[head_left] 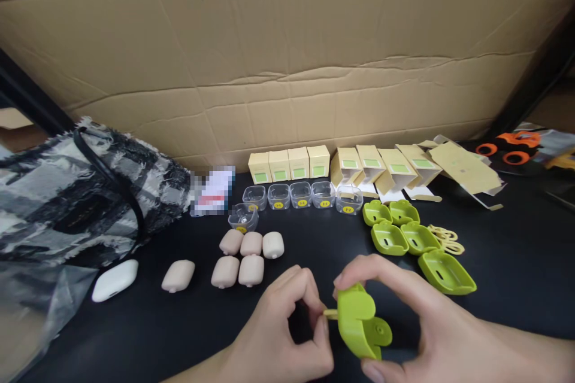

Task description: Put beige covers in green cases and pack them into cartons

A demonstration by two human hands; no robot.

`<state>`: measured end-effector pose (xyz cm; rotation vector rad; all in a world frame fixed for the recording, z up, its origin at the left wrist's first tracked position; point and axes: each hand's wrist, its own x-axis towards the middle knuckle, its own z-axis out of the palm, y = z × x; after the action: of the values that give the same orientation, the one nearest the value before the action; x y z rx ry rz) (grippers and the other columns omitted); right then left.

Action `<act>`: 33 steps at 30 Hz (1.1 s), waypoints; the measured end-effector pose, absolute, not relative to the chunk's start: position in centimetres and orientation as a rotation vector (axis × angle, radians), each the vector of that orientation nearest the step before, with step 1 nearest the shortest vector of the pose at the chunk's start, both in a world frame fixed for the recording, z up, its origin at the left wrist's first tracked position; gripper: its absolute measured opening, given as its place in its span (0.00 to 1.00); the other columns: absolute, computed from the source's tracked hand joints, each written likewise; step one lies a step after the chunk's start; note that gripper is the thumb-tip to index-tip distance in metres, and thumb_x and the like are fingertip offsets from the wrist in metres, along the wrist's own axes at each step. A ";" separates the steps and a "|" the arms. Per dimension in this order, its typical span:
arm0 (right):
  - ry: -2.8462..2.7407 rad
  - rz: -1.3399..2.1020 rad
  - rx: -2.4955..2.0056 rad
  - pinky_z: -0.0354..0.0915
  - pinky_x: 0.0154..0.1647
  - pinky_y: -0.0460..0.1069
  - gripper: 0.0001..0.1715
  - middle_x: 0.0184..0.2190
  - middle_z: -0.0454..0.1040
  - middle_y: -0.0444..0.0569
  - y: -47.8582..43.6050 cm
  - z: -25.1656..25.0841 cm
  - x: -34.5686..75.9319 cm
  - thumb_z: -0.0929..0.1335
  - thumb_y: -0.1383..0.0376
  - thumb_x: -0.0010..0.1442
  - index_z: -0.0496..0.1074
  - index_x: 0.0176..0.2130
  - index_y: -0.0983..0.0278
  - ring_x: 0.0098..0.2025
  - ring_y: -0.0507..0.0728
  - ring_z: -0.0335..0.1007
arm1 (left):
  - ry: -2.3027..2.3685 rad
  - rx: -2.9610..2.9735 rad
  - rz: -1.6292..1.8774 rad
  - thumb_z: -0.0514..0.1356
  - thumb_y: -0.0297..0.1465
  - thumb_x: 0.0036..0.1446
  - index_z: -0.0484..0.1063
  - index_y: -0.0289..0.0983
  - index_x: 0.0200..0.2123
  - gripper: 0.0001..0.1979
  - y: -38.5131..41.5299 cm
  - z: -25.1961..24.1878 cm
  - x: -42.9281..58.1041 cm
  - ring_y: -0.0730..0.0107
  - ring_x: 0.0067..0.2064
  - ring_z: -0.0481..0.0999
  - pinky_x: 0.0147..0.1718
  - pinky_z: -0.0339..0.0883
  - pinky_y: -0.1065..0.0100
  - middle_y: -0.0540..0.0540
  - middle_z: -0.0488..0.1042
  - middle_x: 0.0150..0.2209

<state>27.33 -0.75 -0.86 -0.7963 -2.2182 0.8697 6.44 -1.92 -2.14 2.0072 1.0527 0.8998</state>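
Observation:
My right hand (435, 323) grips a lime-green plastic cover (353, 326) with a scalloped edge between thumb and fingers, near the front of the table. From the cover's left side a short pale-yellow strap (331, 314) sticks out. The thumb and forefinger of my left hand (287, 323) are pinched on the strap's other end, which they hide. Several matching green covers (389, 238) lie beyond my right hand, open side up. Beside them sits a small heap of pale-yellow loops (447, 239).
Several pinkish and cream rounded cases (251, 269) lie left of centre, with a white earbud case (115, 280) farther left. Clear plastic cups (300, 195) stand before small yellow boxes (281, 166). Opened boxes (395, 167), a checked bag (90, 191) and an orange toy vehicle (516, 145) lie around.

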 end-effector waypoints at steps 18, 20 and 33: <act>-2.250 0.560 -0.715 0.67 0.50 0.48 0.38 0.47 0.68 0.48 0.4 -0.9 26.9 0.68 0.75 0.46 0.57 0.54 0.55 0.49 0.56 0.69 | 1.038 1.542 0.820 0.54 0.31 0.57 0.64 0.38 0.40 0.07 -1.3 -2.8 6.0 0.72 0.29 0.68 0.31 0.62 0.69 0.52 0.68 0.27; -2.246 0.421 -0.745 0.66 0.50 0.51 0.42 0.48 0.69 0.50 0.7 -1.1 26.7 0.68 0.73 0.48 0.53 0.59 0.56 0.49 0.57 0.69 | 0.910 1.411 0.847 0.55 0.40 0.59 0.59 0.38 0.51 0.19 -1.5 -2.9 6.0 0.71 0.30 0.71 0.29 0.63 0.70 0.49 0.72 0.30; -2.489 0.708 -0.835 0.66 0.45 0.55 0.18 0.44 0.74 0.53 7.6 2.5 21.7 0.67 0.62 0.57 0.71 0.47 0.65 0.43 0.59 0.71 | 0.853 0.868 0.806 0.59 0.38 0.56 0.62 0.35 0.38 0.14 -1.7 -3.0 7.0 0.74 0.20 0.74 0.19 0.67 0.73 0.41 0.79 0.29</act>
<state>21.68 7.62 2.50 -0.8345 -2.4887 0.7082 7.01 -1.70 -2.99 0.8683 0.8529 0.8062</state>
